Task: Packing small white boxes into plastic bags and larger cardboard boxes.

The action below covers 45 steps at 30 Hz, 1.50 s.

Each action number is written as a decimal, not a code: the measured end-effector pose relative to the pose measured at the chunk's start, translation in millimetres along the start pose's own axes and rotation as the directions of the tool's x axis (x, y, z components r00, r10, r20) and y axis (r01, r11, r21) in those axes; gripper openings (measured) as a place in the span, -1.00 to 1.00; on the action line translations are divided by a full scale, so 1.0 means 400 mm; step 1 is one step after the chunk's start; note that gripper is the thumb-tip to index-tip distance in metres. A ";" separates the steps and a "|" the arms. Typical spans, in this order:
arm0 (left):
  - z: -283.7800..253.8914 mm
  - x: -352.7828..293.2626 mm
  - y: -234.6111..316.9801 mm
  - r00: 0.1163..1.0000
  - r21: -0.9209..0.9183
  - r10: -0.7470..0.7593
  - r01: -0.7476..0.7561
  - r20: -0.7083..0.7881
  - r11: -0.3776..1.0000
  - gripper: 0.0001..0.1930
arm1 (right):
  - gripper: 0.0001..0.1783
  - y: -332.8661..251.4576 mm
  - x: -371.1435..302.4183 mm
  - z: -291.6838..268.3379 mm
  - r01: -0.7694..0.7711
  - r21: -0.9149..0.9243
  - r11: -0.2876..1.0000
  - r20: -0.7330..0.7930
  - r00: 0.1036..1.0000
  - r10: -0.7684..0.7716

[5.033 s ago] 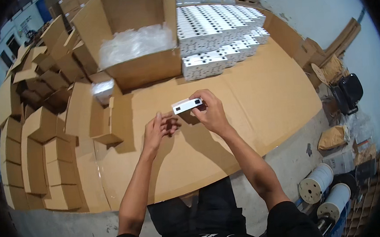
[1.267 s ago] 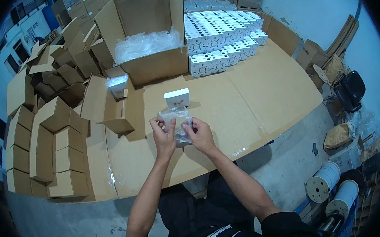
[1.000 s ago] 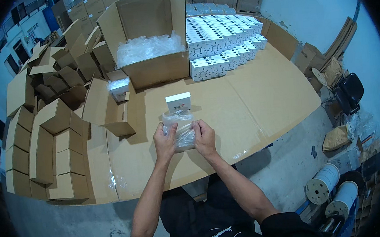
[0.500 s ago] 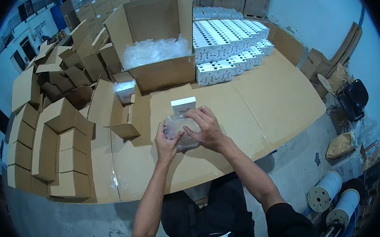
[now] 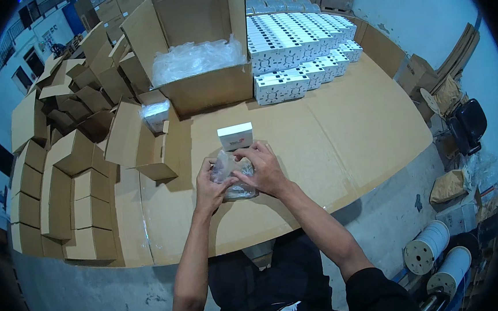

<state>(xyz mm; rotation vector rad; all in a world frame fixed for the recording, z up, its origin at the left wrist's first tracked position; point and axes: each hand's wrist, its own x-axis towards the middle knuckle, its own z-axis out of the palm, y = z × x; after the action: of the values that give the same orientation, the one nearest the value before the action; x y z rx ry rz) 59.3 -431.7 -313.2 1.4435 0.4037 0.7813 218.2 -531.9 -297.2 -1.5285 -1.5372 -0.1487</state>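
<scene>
A clear plastic bag [image 5: 241, 189] lies on the cardboard-covered table in front of me, between my two hands. My left hand [image 5: 210, 189] grips its left side, thumb pointing inward. From the right, my right hand [image 5: 264, 169] pinches the bag's upper part with bent fingers and thumb. What the bag contains is hard to make out. Just beyond my fingers a small white box [image 5: 235, 138] stands on the table, apart from both hands. To the left is an open brown carton [image 5: 156, 169] with a plastic-wrapped item [image 5: 155, 114] inside.
A large open carton [image 5: 210, 94] full of clear plastic bags [image 5: 196, 61] stands at the back. Stacked white boxes [image 5: 280, 58] rise beside it on the right. Several empty brown cartons [image 5: 91, 210] crowd the left side. Cable reels [image 5: 426, 247] sit on the floor at right.
My fingers have shifted on the plastic bag, and its upper part is now more bunched up between my hands. The head view has moved slightly.
</scene>
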 end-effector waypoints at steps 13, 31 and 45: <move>-0.013 0.014 -0.040 0.978 0.233 0.040 0.009 -0.204 0.973 -0.72 | -0.84 -0.023 0.032 -0.020 -0.404 0.417 0.814 0.033 0.902 0.430; -0.005 0.003 -0.016 0.931 0.369 0.214 -0.096 -0.295 0.925 -0.75 | -0.72 -0.100 0.171 -0.082 -0.222 0.157 0.962 0.660 0.748 0.065; -0.042 -0.021 -0.049 0.931 0.270 0.282 -0.217 -0.230 0.938 -0.05 | -0.70 -0.125 0.210 -0.064 -0.581 0.124 0.804 0.861 0.466 0.204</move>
<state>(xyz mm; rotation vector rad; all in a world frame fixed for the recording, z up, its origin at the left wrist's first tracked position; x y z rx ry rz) 46.6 -424.2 -335.9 1.6432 0.5389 1.1746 206.9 -498.9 -202.3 -1.6344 -1.6404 1.2971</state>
